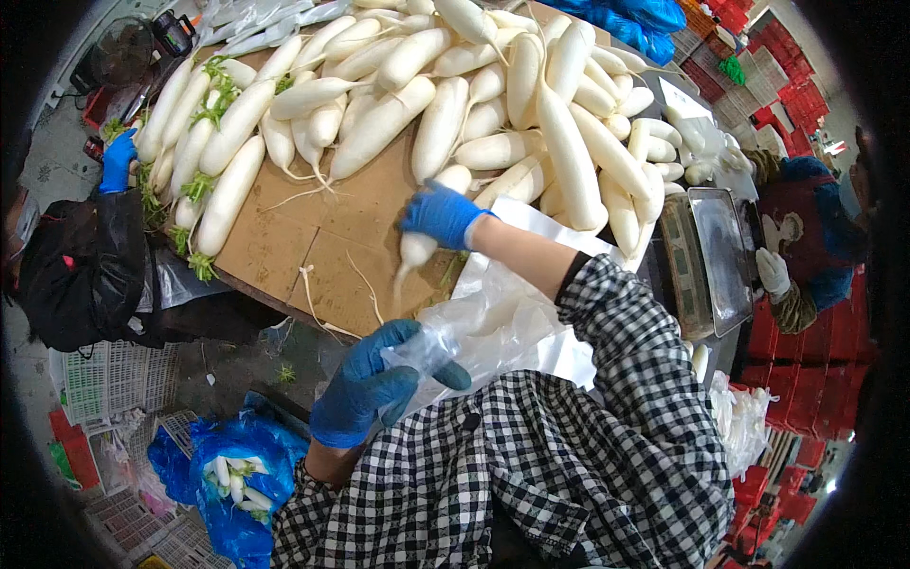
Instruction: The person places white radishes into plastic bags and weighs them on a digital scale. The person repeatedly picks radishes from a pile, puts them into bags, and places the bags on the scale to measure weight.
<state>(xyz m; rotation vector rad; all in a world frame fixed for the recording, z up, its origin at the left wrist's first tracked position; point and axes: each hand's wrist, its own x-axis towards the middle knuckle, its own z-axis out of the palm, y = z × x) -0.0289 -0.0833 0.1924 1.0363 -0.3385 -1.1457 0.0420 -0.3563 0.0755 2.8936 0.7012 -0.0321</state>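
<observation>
My right hand [442, 215], in a blue glove, is closed around the middle of a white radish [418, 249], whose root tip points down towards the table's near edge. My left hand [377, 377], in a stained blue glove, grips a clear plastic bag [483, 327] in front of my checked shirt. The bag lies partly over white sheets [526, 213] on the cardboard-covered table [284, 220]. Beyond my hands, a large pile of white radishes [441, 128] covers the far side. Thin root pieces [370, 291] lie on the cardboard near my left hand.
A scale with a metal tray [719, 256] stands at right. A person in dark clothes [85, 270] touches leafy radishes [234, 192] at left; another with white gloves [773, 274] is at right. A blue bag [213, 519] with radish pieces and plastic crates [121, 377] are below left.
</observation>
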